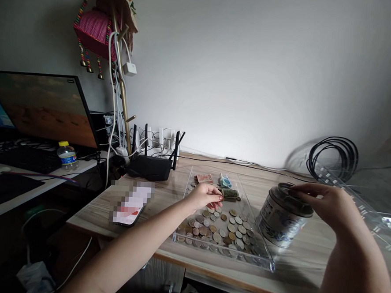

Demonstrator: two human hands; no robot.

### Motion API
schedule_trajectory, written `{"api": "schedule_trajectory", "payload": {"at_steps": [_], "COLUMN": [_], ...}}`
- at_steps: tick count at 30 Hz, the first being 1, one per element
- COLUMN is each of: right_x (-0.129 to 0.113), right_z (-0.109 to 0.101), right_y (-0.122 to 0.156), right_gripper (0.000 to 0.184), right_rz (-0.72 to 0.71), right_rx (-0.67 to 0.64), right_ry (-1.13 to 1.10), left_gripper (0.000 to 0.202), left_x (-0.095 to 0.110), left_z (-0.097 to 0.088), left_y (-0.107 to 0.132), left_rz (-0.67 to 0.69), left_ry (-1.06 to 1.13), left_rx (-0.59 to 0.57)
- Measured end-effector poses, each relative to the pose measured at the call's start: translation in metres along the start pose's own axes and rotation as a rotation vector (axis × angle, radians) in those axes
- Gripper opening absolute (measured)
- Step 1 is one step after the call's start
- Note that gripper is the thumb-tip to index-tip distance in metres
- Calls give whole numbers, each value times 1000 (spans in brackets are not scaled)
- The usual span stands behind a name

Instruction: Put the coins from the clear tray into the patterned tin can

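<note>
The left hand (207, 197) hovers over coins (217, 237) in the clear tray (268, 263) — whether clamped on one, I cannot tell; at right, the right hand (329, 207) touches the tin (281, 223) — grip unclear.

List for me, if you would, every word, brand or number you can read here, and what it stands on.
No text can be read with certainty.
Tin: dark print on its side, too small and blurred.
Bottle: lettering on the blue label, too blurred.
Monitor: a tiny mark in the upper right corner, too small.
Phone: screen pixelated.
Coins and banknotes: markings too small.
</note>
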State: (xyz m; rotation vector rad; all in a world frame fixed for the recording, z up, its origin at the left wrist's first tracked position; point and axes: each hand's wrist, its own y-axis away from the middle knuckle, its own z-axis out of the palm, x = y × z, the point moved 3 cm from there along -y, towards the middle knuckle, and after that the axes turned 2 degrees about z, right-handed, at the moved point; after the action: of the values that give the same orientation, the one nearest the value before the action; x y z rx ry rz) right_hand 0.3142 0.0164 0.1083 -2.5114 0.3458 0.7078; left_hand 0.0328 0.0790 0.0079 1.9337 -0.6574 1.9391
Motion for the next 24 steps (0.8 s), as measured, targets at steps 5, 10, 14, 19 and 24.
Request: {"api": "schedule_trajectory", "payload": {"at_steps": [5, 10, 14, 19, 24], "right_x": [-7, -1, -1, -34, -86], "right_z": [2, 8, 7, 6, 50], "right_y": [2, -6, -4, 21, 56], "right_gripper": [32, 31, 33, 31, 23], "right_rz": [-16, -50, -89, -274, -672], "right_rx": [-9, -80, -97, 299, 58], "right_ry": [-19, -39, -47, -167, -132], "left_gripper": [26, 29, 29, 31, 34], "left_x": [1, 2, 1, -1, 1], "left_z": [0, -1, -1, 1, 2], "left_y": [1, 1, 0, 0, 1], "left_rz": [7, 3, -5, -26, 13], "left_ry": [-8, -30, -17, 60, 112], "left_rx": [10, 21, 25, 1, 1]}}
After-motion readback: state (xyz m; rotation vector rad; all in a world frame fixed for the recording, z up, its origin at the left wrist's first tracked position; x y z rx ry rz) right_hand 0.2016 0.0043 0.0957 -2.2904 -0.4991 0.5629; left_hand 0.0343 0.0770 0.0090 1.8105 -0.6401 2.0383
